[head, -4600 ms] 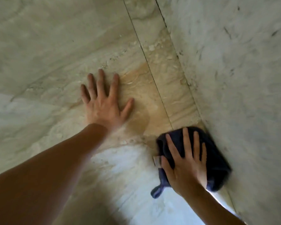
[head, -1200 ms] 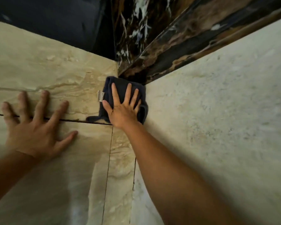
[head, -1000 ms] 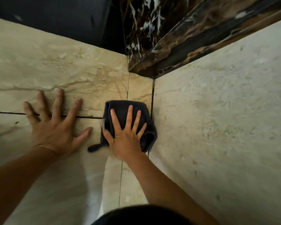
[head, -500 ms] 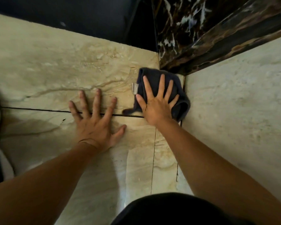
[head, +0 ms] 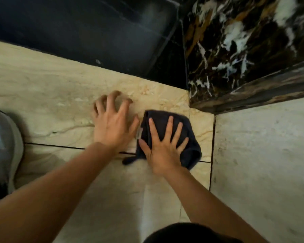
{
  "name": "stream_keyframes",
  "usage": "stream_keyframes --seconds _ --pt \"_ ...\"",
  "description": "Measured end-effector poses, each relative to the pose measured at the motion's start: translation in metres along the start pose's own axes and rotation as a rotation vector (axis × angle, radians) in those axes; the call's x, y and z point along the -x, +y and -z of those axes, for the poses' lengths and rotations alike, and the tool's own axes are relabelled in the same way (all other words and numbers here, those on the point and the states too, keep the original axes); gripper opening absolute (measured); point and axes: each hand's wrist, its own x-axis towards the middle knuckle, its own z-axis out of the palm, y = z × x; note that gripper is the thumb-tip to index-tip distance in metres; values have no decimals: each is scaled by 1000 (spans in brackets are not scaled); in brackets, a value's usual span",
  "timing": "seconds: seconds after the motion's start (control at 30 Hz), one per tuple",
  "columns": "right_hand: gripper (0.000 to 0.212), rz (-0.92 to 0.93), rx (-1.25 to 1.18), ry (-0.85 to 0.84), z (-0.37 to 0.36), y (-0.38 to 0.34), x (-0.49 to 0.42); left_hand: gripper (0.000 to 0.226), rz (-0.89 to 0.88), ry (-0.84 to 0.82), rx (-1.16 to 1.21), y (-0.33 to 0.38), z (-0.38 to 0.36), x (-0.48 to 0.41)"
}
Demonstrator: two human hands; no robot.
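A dark blue cloth (head: 189, 135) lies flat against a beige marble wall (head: 51, 95) near an inside corner. My right hand (head: 162, 142) presses on the cloth with straight, spread fingers. My left hand (head: 113, 123) rests on the beige marble just left of the cloth, fingers bent at the tips and holding nothing. A small white tag (head: 139, 135) shows at the cloth's left edge, between the two hands.
A grey-white marble wall (head: 263, 155) meets the beige one at the right. Dark veined marble (head: 235, 41) and a black surface (head: 86, 28) lie beyond. A rounded pale grey object (head: 2, 146) sits at the left edge. Dark seams cross the beige slabs.
My right hand has slid the cloth down along the wall, away from the dark marble. My left hand has shifted right, close to the cloth, and its fingers have bent.
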Motion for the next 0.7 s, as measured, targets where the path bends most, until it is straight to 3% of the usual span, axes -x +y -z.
stream_keyframes --seconds 0.13,0.23,0.7 --pt "68 65 21 3 34 -33 -84 75 113 -6 -130 -29 14 -70" --pt "69 138 92 -8 49 -35 -111 84 75 -42 -185 -39 16 -97" --pt "74 95 121 -90 125 -83 -288 85 61 -75 -260 -41 14 -104"
